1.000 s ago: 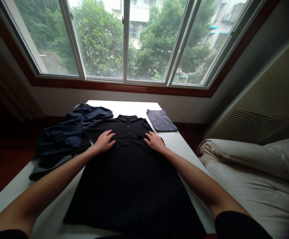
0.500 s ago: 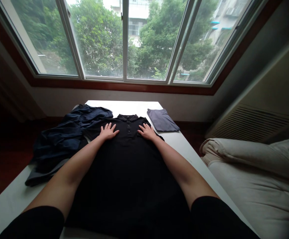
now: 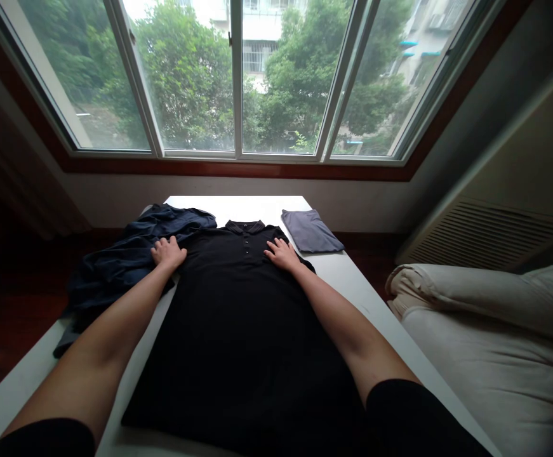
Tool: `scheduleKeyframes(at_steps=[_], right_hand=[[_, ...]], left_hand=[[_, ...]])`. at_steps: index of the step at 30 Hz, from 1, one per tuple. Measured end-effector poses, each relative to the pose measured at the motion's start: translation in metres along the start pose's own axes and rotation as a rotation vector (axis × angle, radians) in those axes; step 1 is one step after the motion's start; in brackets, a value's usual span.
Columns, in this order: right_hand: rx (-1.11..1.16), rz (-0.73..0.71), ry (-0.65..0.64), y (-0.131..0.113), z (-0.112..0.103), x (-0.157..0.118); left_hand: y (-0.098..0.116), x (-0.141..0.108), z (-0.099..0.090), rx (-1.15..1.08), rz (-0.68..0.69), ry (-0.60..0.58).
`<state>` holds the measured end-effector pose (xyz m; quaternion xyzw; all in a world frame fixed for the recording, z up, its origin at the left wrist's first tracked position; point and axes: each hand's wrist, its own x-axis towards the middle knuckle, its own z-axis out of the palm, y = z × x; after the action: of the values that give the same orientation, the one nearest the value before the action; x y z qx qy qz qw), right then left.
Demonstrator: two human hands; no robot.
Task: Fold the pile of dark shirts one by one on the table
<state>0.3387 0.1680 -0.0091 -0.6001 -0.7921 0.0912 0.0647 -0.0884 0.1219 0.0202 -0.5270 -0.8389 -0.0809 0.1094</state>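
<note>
A black polo shirt (image 3: pixel 242 317) lies face up and spread out on the white table (image 3: pixel 381 317), its collar towards the window and its buttoned placket in the middle. At the shirt's left sleeve edge is my left hand (image 3: pixel 168 252), fingers curled down over the sleeve; the fingertips are partly hidden. My right hand (image 3: pixel 283 254) rests flat near the right shoulder of the shirt, fingers spread. Beside my left hand lies a crumpled heap of dark blue clothing (image 3: pixel 124 254).
A folded grey cloth (image 3: pixel 312 230) lies at the table's far right corner. Right of the table stands a beige padded seat (image 3: pixel 476 343), with a vented panel (image 3: pixel 486 231) behind it. A wide window (image 3: pixel 238 95) is beyond the table.
My left hand has moved left from the shirt's chest to its sleeve edge, and its fingers have curled. My right hand has stayed in place.
</note>
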Motion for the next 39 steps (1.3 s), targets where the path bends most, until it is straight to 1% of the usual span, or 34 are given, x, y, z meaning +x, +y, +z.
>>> scheduleKeyframes(at_steps=[3, 4, 6, 8, 9, 11, 14, 17, 20, 22, 23, 24, 27, 28, 29, 30, 32, 33, 34, 39], right_hand=[[-0.004, -0.005, 0.009, 0.000, 0.001, 0.001], [-0.007, -0.003, 0.012, 0.001, 0.002, 0.002], [-0.013, 0.000, 0.016, 0.001, 0.003, 0.002], [-0.014, -0.003, 0.020, 0.002, 0.005, 0.003], [-0.013, -0.007, 0.022, 0.002, 0.005, 0.004], [-0.012, -0.011, 0.025, 0.003, 0.005, 0.004], [-0.015, -0.001, 0.021, 0.003, 0.005, 0.005], [-0.020, -0.001, 0.014, 0.004, 0.005, 0.005], [-0.021, -0.012, 0.022, 0.004, 0.005, 0.005], [-0.018, -0.014, 0.031, 0.004, 0.006, 0.005], [-0.016, -0.015, 0.033, 0.004, 0.006, 0.005], [-0.016, -0.015, 0.034, 0.004, 0.006, 0.005], [-0.016, -0.014, 0.031, 0.003, 0.006, 0.004], [-0.015, -0.014, 0.030, 0.003, 0.006, 0.004], [-0.014, -0.013, 0.029, 0.003, 0.006, 0.004], [-0.014, -0.013, 0.027, 0.003, 0.006, 0.003], [-0.013, -0.013, 0.026, 0.003, 0.005, 0.003], [-0.013, -0.012, 0.024, 0.003, 0.005, 0.003], [-0.013, -0.013, 0.023, 0.003, 0.004, 0.003], [-0.010, -0.016, 0.031, 0.004, 0.006, 0.004]], left_hand=[[-0.030, 0.003, 0.002, 0.036, 0.012, -0.060], [-0.038, 0.005, 0.001, 0.026, 0.014, -0.095], [-0.051, 0.011, -0.001, -0.057, 0.005, -0.209], [-0.058, 0.019, -0.005, -0.201, -0.016, -0.302], [-0.060, 0.023, -0.008, -0.266, -0.027, -0.317], [-0.059, 0.031, -0.013, -0.346, -0.052, -0.303], [-0.051, 0.039, -0.020, -0.389, -0.070, -0.264], [-0.038, 0.047, -0.030, -0.435, -0.079, -0.241], [-0.019, 0.049, -0.044, -0.491, -0.050, -0.192], [-0.002, 0.045, -0.055, -0.569, -0.004, -0.174], [0.008, 0.040, -0.060, -0.634, 0.019, -0.197], [0.019, 0.035, -0.064, -0.721, 0.045, -0.253], [0.050, 0.017, -0.069, -0.983, 0.190, -0.553], [0.060, 0.012, -0.068, -0.983, 0.252, -0.603], [0.067, 0.007, -0.065, -0.923, 0.304, -0.597], [0.074, 0.003, -0.061, -0.823, 0.337, -0.544], [0.083, -0.003, -0.048, -0.603, 0.334, -0.394], [0.085, -0.006, -0.041, -0.526, 0.322, -0.343], [0.086, -0.009, -0.032, -0.480, 0.311, -0.321], [0.088, -0.023, 0.009, -0.352, 0.315, -0.302]])
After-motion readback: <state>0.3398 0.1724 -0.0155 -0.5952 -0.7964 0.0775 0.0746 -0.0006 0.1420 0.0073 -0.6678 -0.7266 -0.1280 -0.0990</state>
